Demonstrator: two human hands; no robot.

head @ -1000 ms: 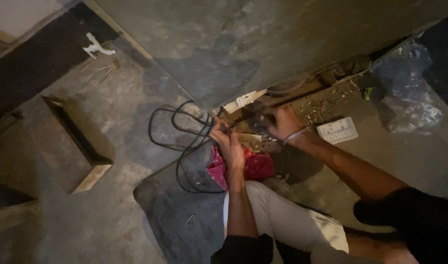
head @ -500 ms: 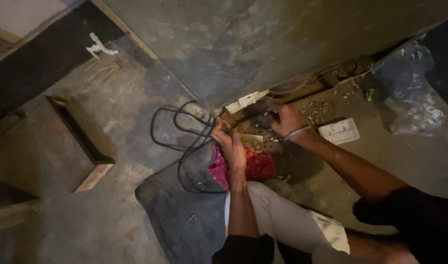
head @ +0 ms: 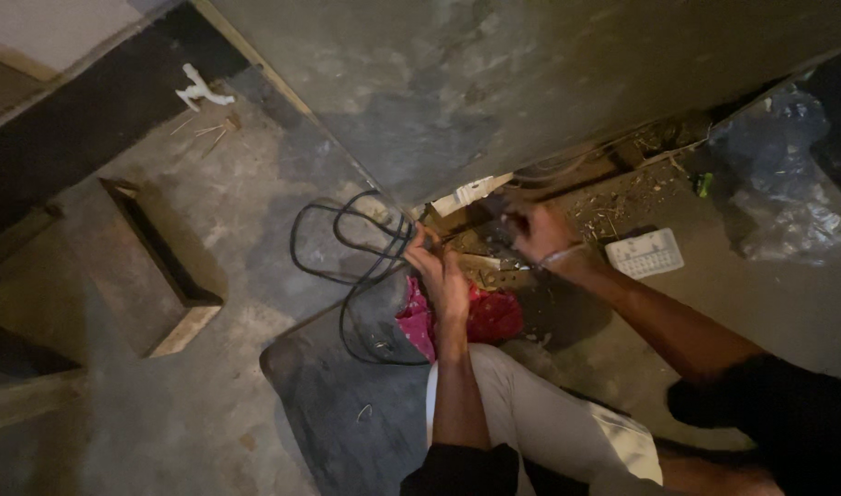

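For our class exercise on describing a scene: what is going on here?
A person crouches on a concrete floor beside a grey wall. The left hand pinches a looped black cable, while the right hand, blurred, grips something dark at the wall's base, too unclear to name. A red cloth lies under the hands; a white block sits to the right.

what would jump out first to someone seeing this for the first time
The eye goes first to the two hands meeting at the foot of the grey wall: the left hand touches the looped black cable, and the right hand works close by over debris. Just below them a bright red and pink cloth stands out against the dull floor. A white keypad-like device lies to the right of the hands.
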